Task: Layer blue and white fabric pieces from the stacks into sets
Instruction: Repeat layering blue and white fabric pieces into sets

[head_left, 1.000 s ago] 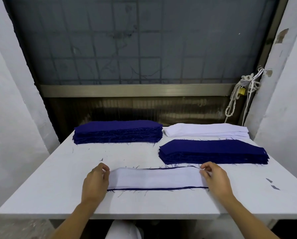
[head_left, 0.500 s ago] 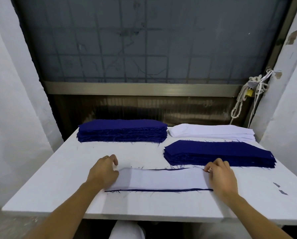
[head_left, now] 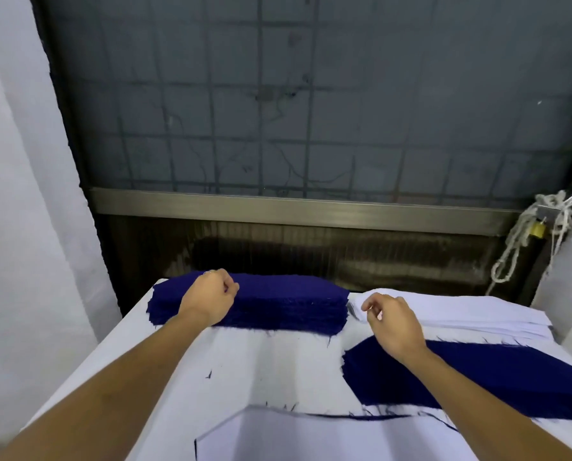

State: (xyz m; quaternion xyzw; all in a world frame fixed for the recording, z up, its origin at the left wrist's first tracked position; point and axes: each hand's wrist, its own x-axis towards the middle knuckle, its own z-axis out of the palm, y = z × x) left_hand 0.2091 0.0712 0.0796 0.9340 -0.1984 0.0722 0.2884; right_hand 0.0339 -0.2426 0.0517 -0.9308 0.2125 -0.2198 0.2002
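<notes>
Bare forearms [head_left: 118, 377], bare left grip [head_left: 211, 299], right grip [head_left: 394, 322]

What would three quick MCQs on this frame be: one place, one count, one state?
1. The left hand is over:
A. the white fabric stack
B. the far blue fabric stack
C. the padlock

2. Blue fabric stacks on the table:
A. one
B. two
C. three

3. The layered set at the near edge:
A. is lifted by both hands
B. has blue on top
C. lies on the table, white on top, no hand on it

Key:
1 B: the hand sits above that stack's left part.
2 B: the far one plus the near blue fabric stack on the right.
3 C: only a thin blue edge shows past the white piece, and neither hand reaches it.
</notes>
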